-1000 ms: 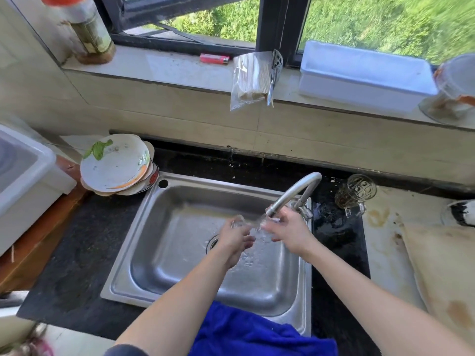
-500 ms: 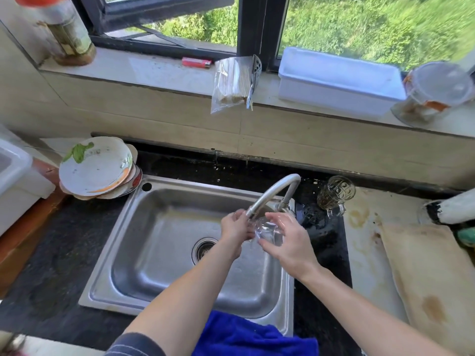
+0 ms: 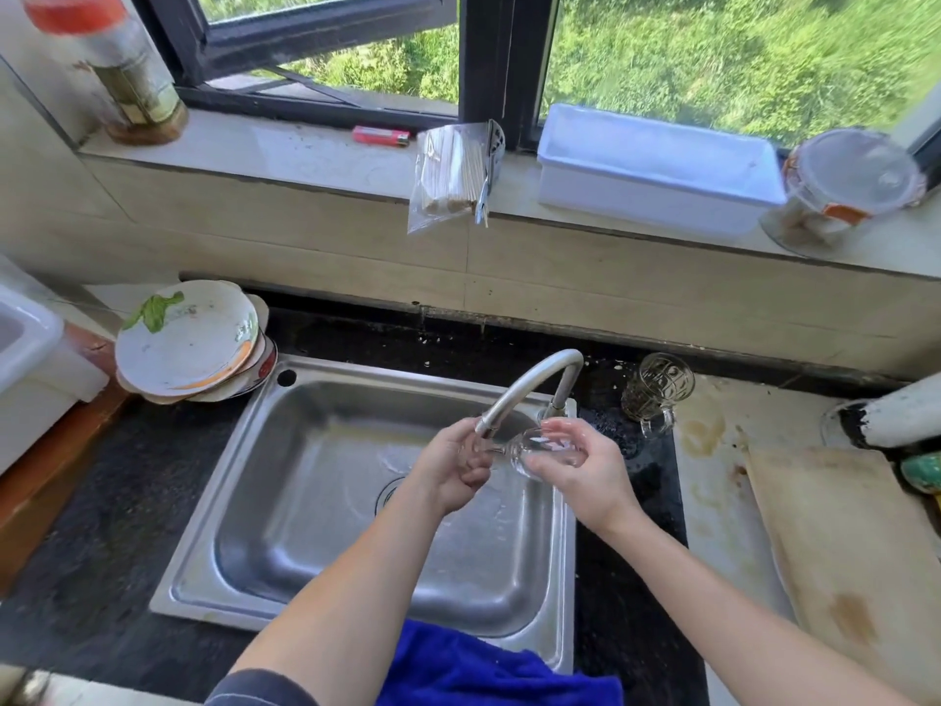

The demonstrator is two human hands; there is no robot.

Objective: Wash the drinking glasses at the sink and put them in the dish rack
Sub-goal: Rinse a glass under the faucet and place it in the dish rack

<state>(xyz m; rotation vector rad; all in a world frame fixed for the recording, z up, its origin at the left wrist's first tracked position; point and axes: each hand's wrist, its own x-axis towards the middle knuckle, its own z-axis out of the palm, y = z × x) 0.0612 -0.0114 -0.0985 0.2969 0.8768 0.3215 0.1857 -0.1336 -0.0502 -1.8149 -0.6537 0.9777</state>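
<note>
A clear stemmed glass [image 3: 529, 448] lies sideways over the steel sink [image 3: 285, 501], just below the spout of the curved tap [image 3: 529, 382]. My left hand [image 3: 455, 468] grips its stem and foot end. My right hand [image 3: 575, 468] curls round the bowl, thumb over the top. A second glass, a patterned mug with a handle [image 3: 657, 392], stands on the dark counter right of the tap. No dish rack is clearly visible.
Dirty plates [image 3: 188, 341] are stacked at the sink's back left corner. A blue cloth [image 3: 489, 670] hangs over the sink's front edge. A white tub [image 3: 657, 170], a lidded jar [image 3: 850, 188] and a bag of chopsticks [image 3: 450, 175] sit on the sill. A cutting board [image 3: 855, 568] lies right.
The glass has been tipped onto its side and raised closer to the spout. My hands moved slightly right with it, and the view shifted left.
</note>
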